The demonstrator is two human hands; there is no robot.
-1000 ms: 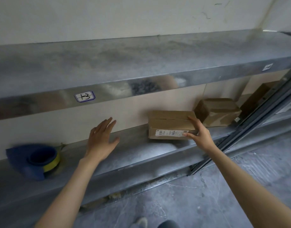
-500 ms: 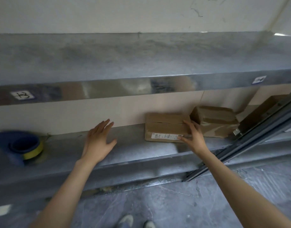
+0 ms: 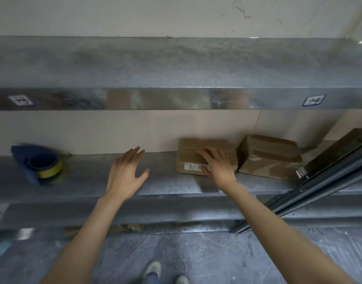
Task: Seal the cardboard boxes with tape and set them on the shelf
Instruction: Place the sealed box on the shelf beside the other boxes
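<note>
labelled box (image 3: pixel 191 160) on lower shelf (image 3: pixel 172 181) against wall, just beside second box (image 3: pixel 268 156) | right hand (image 3: pixel 218 166) flat on it, fingers straight, no grip | left hand (image 3: pixel 126 173) spread, empty, over shelf | tape dispenser (image 3: pixel 39 162) far left | judged: placing nearly done, seal unclear

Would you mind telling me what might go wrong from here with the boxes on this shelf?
Only the right hand rests on the labelled box; the left hand hovers clear, so a push might skew it.
The neighbouring box sits close beside it; a rightward shove could knock it.
The leaning metal rail nearby might catch the forearm.
</note>
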